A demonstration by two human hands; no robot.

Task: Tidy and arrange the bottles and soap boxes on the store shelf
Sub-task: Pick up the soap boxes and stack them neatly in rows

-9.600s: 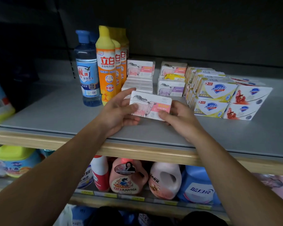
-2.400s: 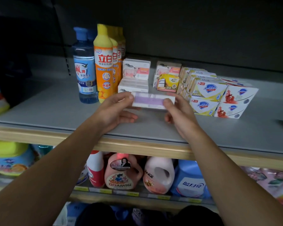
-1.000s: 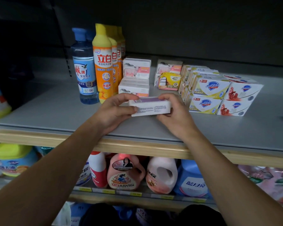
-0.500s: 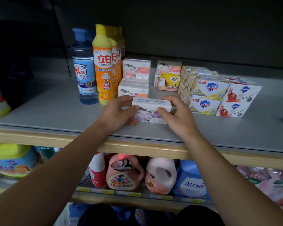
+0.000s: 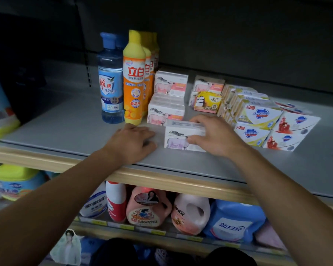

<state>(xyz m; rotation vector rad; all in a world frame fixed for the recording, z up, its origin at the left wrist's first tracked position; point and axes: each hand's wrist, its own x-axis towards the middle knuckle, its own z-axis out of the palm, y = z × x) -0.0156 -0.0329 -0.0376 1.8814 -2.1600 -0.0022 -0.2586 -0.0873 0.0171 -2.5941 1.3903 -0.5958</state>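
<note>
Resting on the shelf (image 5: 46,131), the left hand (image 5: 131,144) lies with loosely bent fingers, holding nothing. Beyond it, the right hand (image 5: 213,137) grips the purple soap box (image 5: 178,139) from its right, fingers over the top. A careless push may knock the pink boxes (image 5: 164,112) just behind.

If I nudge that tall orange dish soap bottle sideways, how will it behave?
The orange bottle stands tall on a narrow base, so a high push would probably tip it toward the blue bottle. It looks full, hence fairly heavy. Its glossy label suggests a slippery grip.
</note>
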